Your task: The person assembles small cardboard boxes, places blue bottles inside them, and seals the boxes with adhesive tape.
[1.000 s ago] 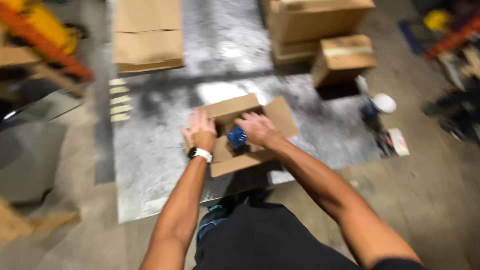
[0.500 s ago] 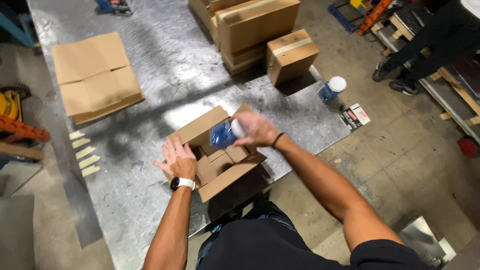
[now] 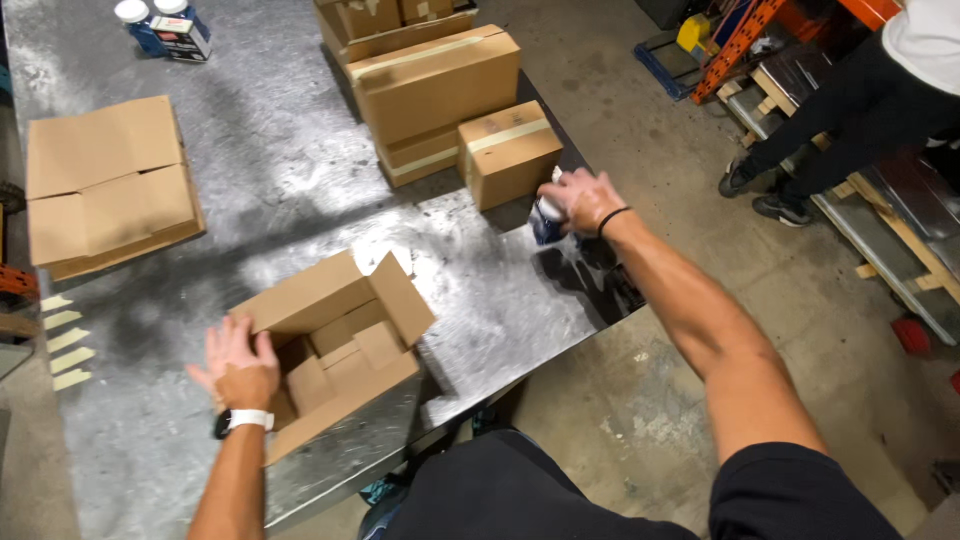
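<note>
The right hand (image 3: 582,200) is closed around a blue bottle with a white cap (image 3: 546,218), holding it at the far right edge of the metal tabletop (image 3: 300,190), just beside a small taped carton (image 3: 508,152). The left hand (image 3: 236,362), fingers spread and holding nothing, rests on the near left side of the open cardboard box (image 3: 335,345), well apart from the bottle.

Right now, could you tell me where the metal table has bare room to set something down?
The table is bare between the flat carton and the stacked boxes, and between the open box and the right hand. The far right corner is crowded.
</note>
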